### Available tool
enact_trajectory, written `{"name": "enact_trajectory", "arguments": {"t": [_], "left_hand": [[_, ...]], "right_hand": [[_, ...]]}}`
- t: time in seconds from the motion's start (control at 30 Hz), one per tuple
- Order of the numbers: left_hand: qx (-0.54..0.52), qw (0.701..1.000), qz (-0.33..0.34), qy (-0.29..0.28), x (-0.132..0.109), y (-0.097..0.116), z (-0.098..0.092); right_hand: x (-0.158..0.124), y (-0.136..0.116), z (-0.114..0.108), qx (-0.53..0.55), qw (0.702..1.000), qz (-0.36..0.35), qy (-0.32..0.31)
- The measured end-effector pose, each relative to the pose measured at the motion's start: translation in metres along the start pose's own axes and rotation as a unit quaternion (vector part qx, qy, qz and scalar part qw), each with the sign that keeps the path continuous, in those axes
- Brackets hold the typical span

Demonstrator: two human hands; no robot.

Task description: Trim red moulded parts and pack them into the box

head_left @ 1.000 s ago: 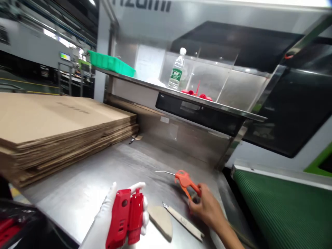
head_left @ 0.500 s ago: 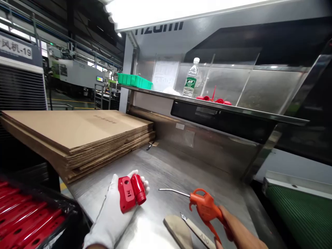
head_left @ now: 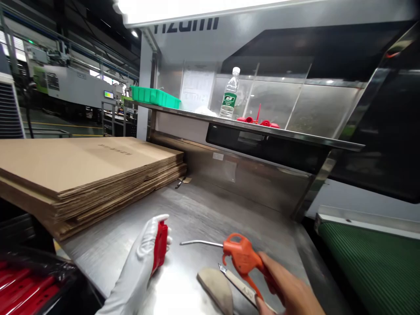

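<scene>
My left hand [head_left: 144,251], in a white glove, is closed around a red molded plastic part [head_left: 160,245], which stands nearly edge-on to me. The hand hides much of the part. My bare right hand [head_left: 285,286] grips an orange air blow gun [head_left: 243,253] by its handle. Its thin bent metal nozzle [head_left: 200,242] points left toward the red part, apart from it. Below the gun is a pale trimming knife marked A30 [head_left: 241,284], its rear end near my right fingertips; I cannot tell if they touch it. Beside the knife lies a beige rounded object [head_left: 213,282].
A stack of flat cardboard [head_left: 121,175] covers the metal table's left side. Red parts [head_left: 26,284] fill a black-lined container at lower left. A shelf above holds a green bin [head_left: 155,96], a water bottle [head_left: 229,94] and red pieces [head_left: 259,122]. A green conveyor [head_left: 364,253] runs at right.
My left hand has turned the red part from its broad face to its edge; the red cylinder on it no longer shows. The view has swung slightly right. The blow gun stays in my right hand.
</scene>
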State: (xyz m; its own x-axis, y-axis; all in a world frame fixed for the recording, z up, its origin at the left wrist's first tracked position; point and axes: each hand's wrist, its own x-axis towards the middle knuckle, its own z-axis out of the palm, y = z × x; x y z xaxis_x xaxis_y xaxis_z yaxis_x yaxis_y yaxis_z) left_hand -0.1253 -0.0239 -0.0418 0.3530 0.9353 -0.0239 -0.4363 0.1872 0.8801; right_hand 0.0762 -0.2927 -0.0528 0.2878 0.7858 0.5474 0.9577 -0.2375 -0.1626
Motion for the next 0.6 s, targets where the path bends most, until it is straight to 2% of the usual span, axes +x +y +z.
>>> {"name": "enact_trajectory", "arguments": {"t": [0.1,0.17,0.23,0.33,0.43,0.53,0.6], "left_hand": [[-0.04,0.997,-0.051,-0.053,-0.009,0.002,0.005],[-0.07,0.988,-0.092,-0.098,-0.02,0.007,0.008],[-0.107,0.975,-0.137,-0.138,-0.032,0.016,0.011],[-0.176,0.947,-0.194,-0.188,-0.049,0.028,0.014],[-0.227,0.917,-0.234,-0.23,-0.064,0.032,0.014],[-0.235,0.907,-0.246,-0.247,-0.072,0.026,0.009],[-0.226,0.913,-0.228,-0.251,-0.076,0.02,0.006]], "right_hand": [[0.009,0.004,-0.004,0.031,0.994,0.098,-0.039],[0.019,0.015,-0.004,0.029,0.98,0.177,-0.092],[0.029,0.03,0.001,0.016,0.967,0.218,-0.129],[0.039,0.049,0.019,-0.015,0.965,0.224,-0.14],[0.043,0.056,0.033,-0.059,0.964,0.22,-0.14],[0.042,0.041,0.037,-0.099,0.967,0.207,-0.111],[0.041,0.014,0.037,-0.098,0.975,0.173,-0.095]]}}
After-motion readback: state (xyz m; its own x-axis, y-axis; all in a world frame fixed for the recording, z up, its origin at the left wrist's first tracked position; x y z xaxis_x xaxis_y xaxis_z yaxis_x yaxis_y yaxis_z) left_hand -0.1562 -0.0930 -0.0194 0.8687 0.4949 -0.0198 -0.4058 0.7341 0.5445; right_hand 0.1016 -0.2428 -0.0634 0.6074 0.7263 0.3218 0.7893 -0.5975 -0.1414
